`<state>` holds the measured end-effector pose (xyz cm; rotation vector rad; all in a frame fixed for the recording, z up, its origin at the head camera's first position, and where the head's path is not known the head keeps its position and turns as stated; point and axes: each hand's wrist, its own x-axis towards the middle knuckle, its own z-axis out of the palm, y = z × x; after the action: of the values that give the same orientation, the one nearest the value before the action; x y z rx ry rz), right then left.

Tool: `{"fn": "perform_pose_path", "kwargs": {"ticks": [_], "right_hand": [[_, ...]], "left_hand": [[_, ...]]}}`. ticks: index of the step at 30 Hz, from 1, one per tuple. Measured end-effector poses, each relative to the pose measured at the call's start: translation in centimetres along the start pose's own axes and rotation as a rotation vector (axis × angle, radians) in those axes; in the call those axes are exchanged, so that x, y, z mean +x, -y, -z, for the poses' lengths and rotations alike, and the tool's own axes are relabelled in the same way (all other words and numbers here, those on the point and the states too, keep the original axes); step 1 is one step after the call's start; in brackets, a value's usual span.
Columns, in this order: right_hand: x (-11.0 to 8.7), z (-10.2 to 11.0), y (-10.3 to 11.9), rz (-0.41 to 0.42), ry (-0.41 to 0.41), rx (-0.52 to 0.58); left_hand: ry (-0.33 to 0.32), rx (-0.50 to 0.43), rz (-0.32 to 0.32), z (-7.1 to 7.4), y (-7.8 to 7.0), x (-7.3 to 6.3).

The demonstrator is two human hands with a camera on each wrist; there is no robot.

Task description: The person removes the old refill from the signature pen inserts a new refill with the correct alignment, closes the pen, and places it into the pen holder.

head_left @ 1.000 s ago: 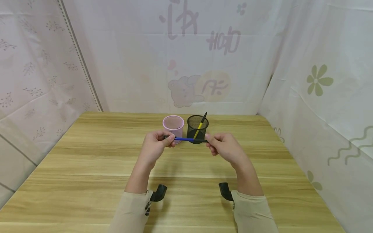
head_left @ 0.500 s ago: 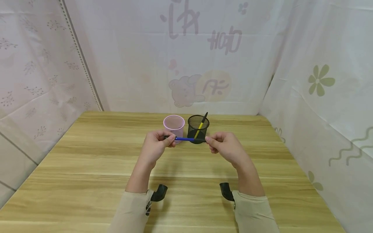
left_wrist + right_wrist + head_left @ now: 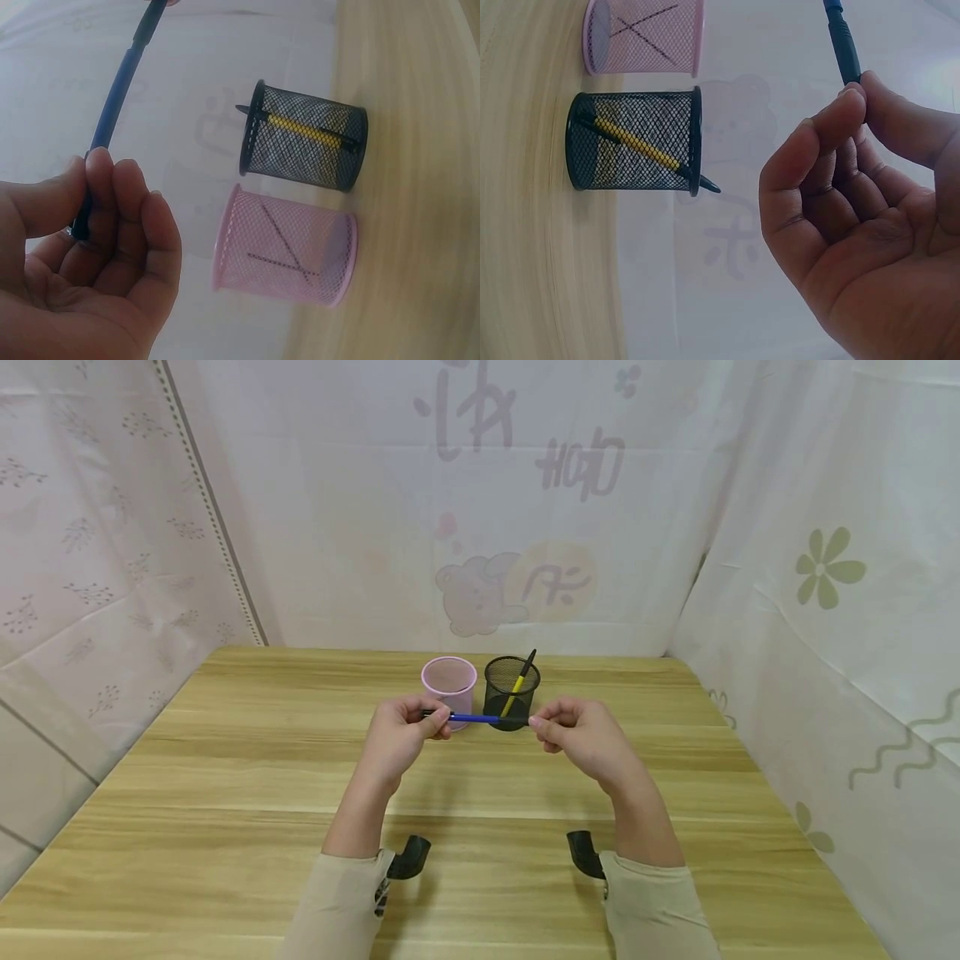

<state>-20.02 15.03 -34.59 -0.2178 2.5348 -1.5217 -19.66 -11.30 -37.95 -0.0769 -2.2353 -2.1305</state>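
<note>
Level above the table, a blue pen (image 3: 475, 718) with black ends spans the gap between both hands. My left hand (image 3: 405, 731) pinches its clip end between thumb and forefinger, as the left wrist view shows close up. At the other end, the thumb and forefinger of my right hand (image 3: 577, 735) pinch the tip of the black grip section (image 3: 845, 54). Behind the pen stand a pink mesh pen cup (image 3: 448, 675) and, to its right, a black mesh pen cup (image 3: 511, 675). A yellow and black pen (image 3: 517, 687) leans inside the black cup.
The wooden table (image 3: 480, 860) ends at a printed curtain (image 3: 337, 527) behind the cups, with more curtain on both sides. A black curved piece (image 3: 411, 857) sticks out from the left sleeve, and a similar piece (image 3: 585, 855) from the right one.
My right thumb and forefinger have shifted slightly along the pen's black end toward its tip, showing more of it. The left hand keeps its hold, and the cups stand where they were.
</note>
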Motion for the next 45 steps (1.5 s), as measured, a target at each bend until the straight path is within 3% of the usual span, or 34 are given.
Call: {"fn": "perform_pose_path", "kwargs": {"ticks": [45], "right_hand": [[-0.4, 1.1, -0.1, 0.003, -0.041, 0.003]], "left_hand": [[-0.044, 0.028, 0.007, 2.2, 0.1, 0.0]]}}
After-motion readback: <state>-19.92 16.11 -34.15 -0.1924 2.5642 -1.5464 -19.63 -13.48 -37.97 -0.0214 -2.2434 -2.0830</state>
